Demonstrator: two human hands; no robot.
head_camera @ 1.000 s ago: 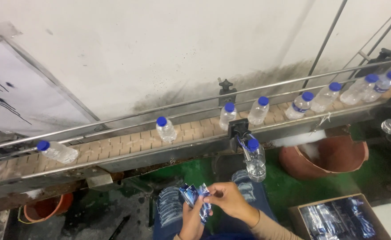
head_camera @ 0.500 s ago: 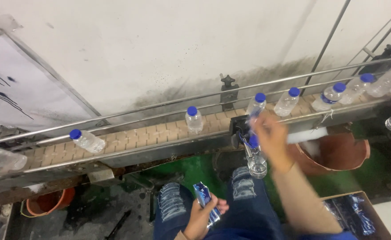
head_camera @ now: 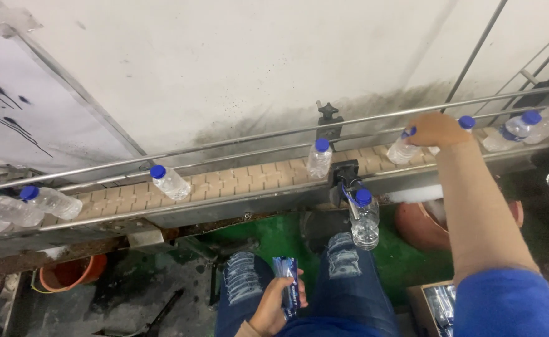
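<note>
My right hand [head_camera: 435, 129] reaches out over the conveyor belt [head_camera: 237, 181] and closes on a clear plastic bottle with a blue cap [head_camera: 404, 148]. Down over my lap, my left hand [head_camera: 274, 307] holds a small blue label sleeve [head_camera: 287, 289]. Other blue-capped bottles ride the belt: one upright in the middle [head_camera: 319, 158], one tilted at the left [head_camera: 169, 181], more at both ends. A further bottle [head_camera: 365, 218] stands below the belt on a black bracket, just in front of my knees.
Metal guide rails [head_camera: 224, 142] run along the belt against a stained white wall. An orange bucket [head_camera: 68, 274] sits under the left end, a reddish basin [head_camera: 421, 224] under the right. A box of blue label sleeves [head_camera: 440, 306] lies by my right side.
My right hand has left the label at my lap and stretched up to the belt, gripping a bottle. The bottles have travelled rightward along the belt. My left hand stays low with the label.
</note>
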